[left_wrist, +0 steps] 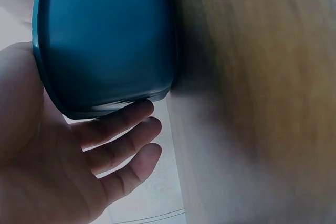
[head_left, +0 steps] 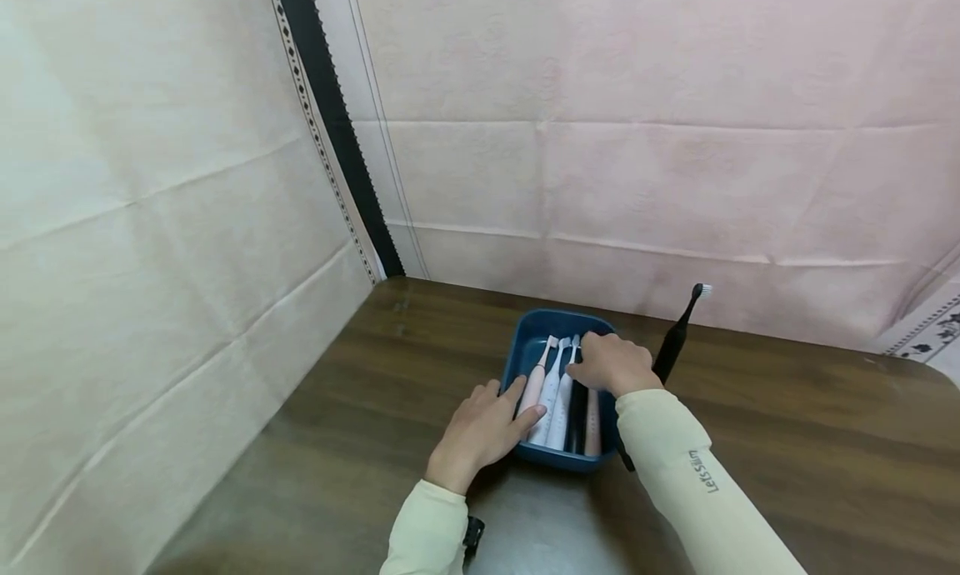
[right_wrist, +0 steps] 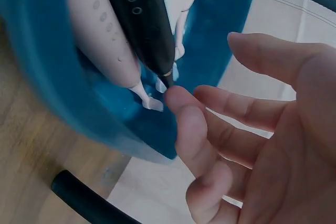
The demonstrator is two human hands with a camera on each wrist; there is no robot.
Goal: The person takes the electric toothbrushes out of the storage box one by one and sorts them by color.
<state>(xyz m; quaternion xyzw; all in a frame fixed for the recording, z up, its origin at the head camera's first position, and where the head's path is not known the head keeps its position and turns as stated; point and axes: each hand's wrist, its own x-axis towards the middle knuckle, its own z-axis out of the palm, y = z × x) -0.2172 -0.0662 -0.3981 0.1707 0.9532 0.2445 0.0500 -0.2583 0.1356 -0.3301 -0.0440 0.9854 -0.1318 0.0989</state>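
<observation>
A blue plastic bin (head_left: 558,458) holds a row of electric toothbrushes. From left to right lie a pale pink toothbrush (head_left: 532,389), two white toothbrushes (head_left: 547,404), a black toothbrush (head_left: 577,418) and a pinkish toothbrush (head_left: 593,425). My left hand (head_left: 480,429) rests at the bin's left wall, thumb over the handles, other fingers loosely extended along the outside. My right hand (head_left: 615,362) reaches over the far right corner. In the right wrist view a fingertip meets the black toothbrush's neck, its head hidden behind the fingers; the thumb stands well apart.
Another black toothbrush (head_left: 672,342) lies right of the bin, partly behind my right sleeve, its head overlapping the back cloth in view. The wooden table (head_left: 787,408) ends at a pale cloth wall (head_left: 675,183) behind; a second cloth wall (head_left: 150,267) stands left.
</observation>
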